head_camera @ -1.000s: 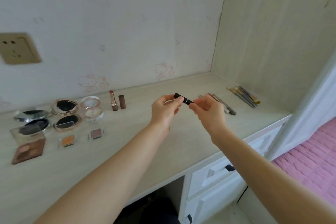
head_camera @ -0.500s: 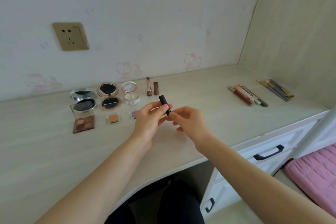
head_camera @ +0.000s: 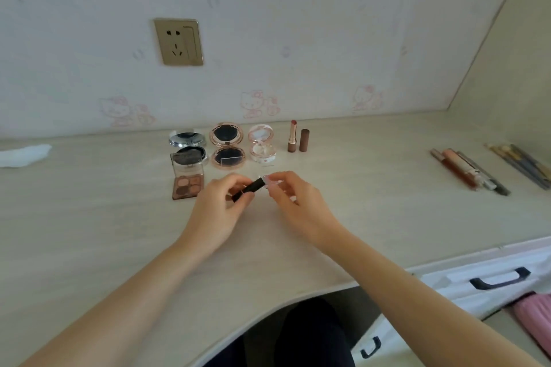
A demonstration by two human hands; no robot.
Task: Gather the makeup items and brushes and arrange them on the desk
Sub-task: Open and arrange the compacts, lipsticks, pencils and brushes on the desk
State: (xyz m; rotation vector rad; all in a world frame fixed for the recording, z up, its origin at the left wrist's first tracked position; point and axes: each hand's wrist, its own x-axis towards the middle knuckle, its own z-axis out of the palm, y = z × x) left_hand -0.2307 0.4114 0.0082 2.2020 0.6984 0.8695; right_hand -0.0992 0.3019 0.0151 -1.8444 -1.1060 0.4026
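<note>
A small black tube (head_camera: 250, 188) hangs just above the pale desk (head_camera: 89, 217). My left hand (head_camera: 219, 211) pinches its lower end and my right hand (head_camera: 295, 205) pinches its upper end. Behind my hands stands a row of open compacts: a silver one (head_camera: 187, 146), a rose-gold one (head_camera: 227, 144) and a clear pink one (head_camera: 261, 143). A brown eyeshadow palette (head_camera: 187, 185) lies at the left of the row. An uncapped lipstick (head_camera: 292, 136) stands beside its brown cap (head_camera: 304, 140). My hands hide whatever lies directly beneath them.
Lip gloss tubes and pencils (head_camera: 468, 170) lie at the right of the desk, with brushes (head_camera: 521, 164) beyond them by the side panel. A white tissue (head_camera: 24, 155) lies far left. A wall socket (head_camera: 179, 42) is above. White drawers (head_camera: 501, 280) sit at lower right.
The view has swung left and both hands have carried the black tube leftward, down close to the desk in front of the compacts. Two small eyeshadow pans seen earlier are now behind my hands.
</note>
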